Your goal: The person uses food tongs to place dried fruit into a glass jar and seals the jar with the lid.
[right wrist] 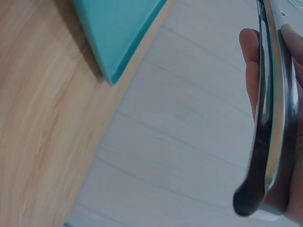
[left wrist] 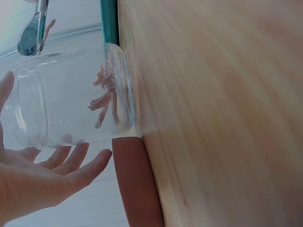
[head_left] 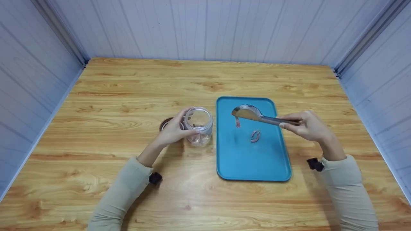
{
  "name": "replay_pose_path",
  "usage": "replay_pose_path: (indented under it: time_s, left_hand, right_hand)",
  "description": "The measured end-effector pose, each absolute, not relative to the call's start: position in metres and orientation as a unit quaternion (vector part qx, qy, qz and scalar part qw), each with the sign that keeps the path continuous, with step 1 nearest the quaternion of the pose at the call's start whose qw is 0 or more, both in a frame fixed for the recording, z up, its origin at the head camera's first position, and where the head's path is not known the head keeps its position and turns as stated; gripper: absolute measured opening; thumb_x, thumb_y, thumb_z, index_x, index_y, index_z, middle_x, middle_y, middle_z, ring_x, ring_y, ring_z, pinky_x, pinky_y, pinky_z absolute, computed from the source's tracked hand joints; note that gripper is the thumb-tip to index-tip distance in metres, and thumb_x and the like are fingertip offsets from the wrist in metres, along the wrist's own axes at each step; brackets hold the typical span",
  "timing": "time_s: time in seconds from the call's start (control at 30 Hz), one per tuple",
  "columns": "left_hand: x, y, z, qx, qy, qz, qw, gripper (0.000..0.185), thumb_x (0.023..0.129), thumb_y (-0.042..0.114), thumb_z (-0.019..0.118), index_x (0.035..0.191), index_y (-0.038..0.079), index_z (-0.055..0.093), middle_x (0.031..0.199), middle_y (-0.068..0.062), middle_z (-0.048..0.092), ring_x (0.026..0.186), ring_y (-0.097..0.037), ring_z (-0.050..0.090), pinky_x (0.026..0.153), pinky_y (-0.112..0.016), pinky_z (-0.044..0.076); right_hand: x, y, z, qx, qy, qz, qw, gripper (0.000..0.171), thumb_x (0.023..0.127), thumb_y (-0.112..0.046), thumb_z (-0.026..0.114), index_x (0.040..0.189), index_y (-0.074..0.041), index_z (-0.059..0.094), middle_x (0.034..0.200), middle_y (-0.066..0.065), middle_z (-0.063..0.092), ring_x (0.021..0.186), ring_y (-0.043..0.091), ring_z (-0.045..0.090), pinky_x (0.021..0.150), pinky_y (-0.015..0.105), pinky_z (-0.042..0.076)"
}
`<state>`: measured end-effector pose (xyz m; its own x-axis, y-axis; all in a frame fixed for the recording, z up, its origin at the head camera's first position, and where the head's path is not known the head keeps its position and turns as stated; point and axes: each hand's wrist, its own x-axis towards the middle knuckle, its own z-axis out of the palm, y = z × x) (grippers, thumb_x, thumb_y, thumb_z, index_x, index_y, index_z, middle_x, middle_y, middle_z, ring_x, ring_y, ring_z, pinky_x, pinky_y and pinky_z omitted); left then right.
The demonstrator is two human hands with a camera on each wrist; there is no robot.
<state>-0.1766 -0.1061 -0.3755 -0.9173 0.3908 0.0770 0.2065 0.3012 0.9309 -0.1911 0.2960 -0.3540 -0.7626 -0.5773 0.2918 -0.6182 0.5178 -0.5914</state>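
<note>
My left hand point(head_left: 173, 131) holds a clear jar point(head_left: 206, 131) around its side, thumb in front and fingers behind. The jar stands upright and uncapped; in the left wrist view, several reddish-brown knobbly strips point(left wrist: 108, 92) lie at its bottom. Over the tray, my right hand point(head_left: 305, 125) grips metal tongs point(head_left: 249, 114) by the handle end, their two arms pressed close together in the right wrist view. From the tongs' broad tip hangs one pinkish strip point(head_left: 237, 122). Below, on the blue tray point(head_left: 250, 163), a pinkish loop-shaped piece point(head_left: 255, 136) lies near the middle.
A brown lid point(head_left: 163, 124) rests on the wooden table point(head_left: 144, 86) just left of the jar, partly hidden by my left hand. The tray's raised rim runs close beside the jar's right side. White panel walls point(head_left: 205, 29) enclose the table's back and sides.
</note>
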Motion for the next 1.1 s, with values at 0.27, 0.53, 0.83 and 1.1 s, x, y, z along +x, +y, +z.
replay_pose_path:
  time_s: [0.27,0.53,0.83,1.1]
  left_hand:
    - [-0.177,-0.107,-0.376,0.182,0.801,0.564,0.088,0.072,0.074,0.009,0.071,0.133,0.000,0.031,0.130,-0.018,0.038,0.116,-0.028,0.038,0.094,-0.039,0.029]
    - [-0.177,-0.106,-0.376,0.188,0.794,0.572,0.086,0.072,0.074,0.009,0.071,0.133,-0.001,0.030,0.128,-0.019,0.038,0.115,-0.034,0.038,0.093,-0.040,0.030]
    - [-0.180,-0.107,-0.381,0.190,0.794,0.571,0.082,0.074,0.073,0.010,0.072,0.133,0.000,0.030,0.128,-0.018,0.040,0.118,-0.032,0.035,0.096,-0.041,0.026]
    - [-0.193,-0.111,-0.406,0.189,0.791,0.577,0.074,0.076,0.070,0.020,0.075,0.133,0.011,0.033,0.127,-0.009,0.042,0.114,-0.031,0.040,0.093,-0.039,0.031]
  right_hand:
    - [-0.190,0.267,-0.329,0.380,-0.855,0.351,0.042,0.018,0.077,0.006,0.063,0.095,0.003,0.067,0.057,-0.004,0.056,0.035,0.004,0.027,0.034,0.019,0.024]
    - [-0.184,0.240,-0.304,0.394,-0.853,0.338,0.048,0.017,0.077,0.009,0.062,0.093,0.008,0.066,0.050,-0.003,0.051,0.037,0.000,0.023,0.035,0.020,0.022]
    - [-0.191,0.220,-0.299,0.442,-0.824,0.349,0.057,0.018,0.075,0.013,0.061,0.092,0.011,0.065,0.050,0.001,0.051,0.037,0.001,0.022,0.034,0.021,0.022]
    - [-0.194,0.204,-0.299,0.448,-0.821,0.349,0.057,0.018,0.076,0.011,0.061,0.093,0.011,0.065,0.053,0.003,0.054,0.036,0.001,0.022,0.034,0.021,0.022]
